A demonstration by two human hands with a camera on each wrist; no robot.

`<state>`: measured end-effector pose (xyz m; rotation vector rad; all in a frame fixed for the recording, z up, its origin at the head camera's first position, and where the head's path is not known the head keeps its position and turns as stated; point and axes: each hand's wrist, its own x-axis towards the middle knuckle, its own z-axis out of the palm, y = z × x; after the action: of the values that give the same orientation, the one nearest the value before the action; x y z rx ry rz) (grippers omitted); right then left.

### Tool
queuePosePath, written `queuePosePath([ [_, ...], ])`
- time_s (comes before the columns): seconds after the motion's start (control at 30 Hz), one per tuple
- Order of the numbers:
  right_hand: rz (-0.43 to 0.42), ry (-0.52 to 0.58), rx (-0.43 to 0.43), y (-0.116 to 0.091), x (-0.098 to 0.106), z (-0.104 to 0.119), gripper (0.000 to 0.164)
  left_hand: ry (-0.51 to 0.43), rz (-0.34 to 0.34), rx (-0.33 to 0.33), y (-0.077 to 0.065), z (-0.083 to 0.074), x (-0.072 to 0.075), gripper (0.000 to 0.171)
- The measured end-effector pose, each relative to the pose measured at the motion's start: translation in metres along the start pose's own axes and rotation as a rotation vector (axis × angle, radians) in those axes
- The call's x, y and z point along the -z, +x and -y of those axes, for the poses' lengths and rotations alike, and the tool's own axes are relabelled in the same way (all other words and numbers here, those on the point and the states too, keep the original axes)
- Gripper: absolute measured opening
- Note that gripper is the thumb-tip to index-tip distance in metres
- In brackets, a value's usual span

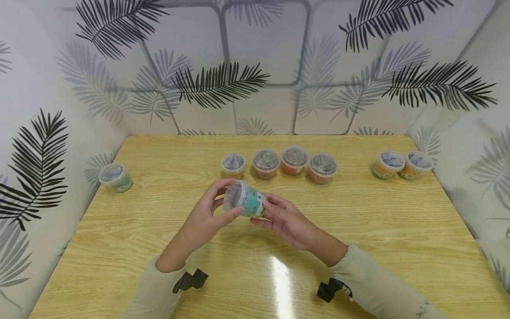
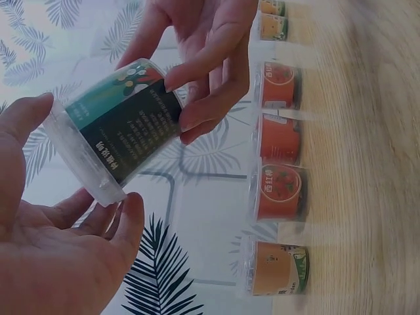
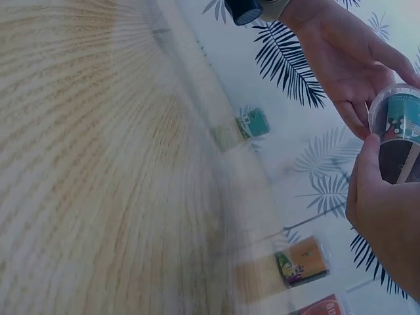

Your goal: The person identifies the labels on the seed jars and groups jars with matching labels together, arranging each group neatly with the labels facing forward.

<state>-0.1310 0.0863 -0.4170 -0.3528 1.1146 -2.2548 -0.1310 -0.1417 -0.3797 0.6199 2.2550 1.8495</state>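
Green cup (image 1: 253, 202) tipped on its side, held above the table (image 1: 171, 164).
My left hand (image 1: 204, 217) grips the lid (image 1: 234, 194) end, thumb and fingers on opposite sides; my right hand (image 1: 290, 225) holds the base. The cup's long axis runs from one hand to the other, neither clearly nearer.

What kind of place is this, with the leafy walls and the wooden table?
Probably a small indoor workspace, perhaps a booth; I can't tell for sure. Leaf-patterned walls rise on three sides of a wood-grain table, and lidded cups stand along its far part.
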Motion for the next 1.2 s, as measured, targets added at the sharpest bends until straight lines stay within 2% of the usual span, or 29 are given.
queuePosePath([
  [0.27, -0.063, 0.013, 0.016, -0.004, 0.002, -0.001, 0.045, 0.062, 0.012, 0.009, 0.001, 0.002, -0.005, 0.062],
  [0.47, -0.089, -0.015, 0.045, -0.005, 0.002, -0.002, 0.045, 0.065, 0.013, 0.035, 0.002, 0.0, -0.007, 0.062],
  [0.67, -0.125, -0.037, 0.055, -0.006, 0.0, 0.0, 0.048, 0.059, 0.012, 0.021, 0.002, 0.001, -0.007, 0.062],
  [0.93, -0.123, -0.074, 0.054, -0.005, 0.0, 0.003, 0.049, 0.024, -0.011, -0.002, 0.001, -0.002, -0.008, 0.06],
  [1.2, -0.118, -0.067, 0.043, -0.006, 0.001, 0.004, 0.042, 0.006, 0.022, 0.016, 0.001, -0.006, -0.011, 0.063],
])
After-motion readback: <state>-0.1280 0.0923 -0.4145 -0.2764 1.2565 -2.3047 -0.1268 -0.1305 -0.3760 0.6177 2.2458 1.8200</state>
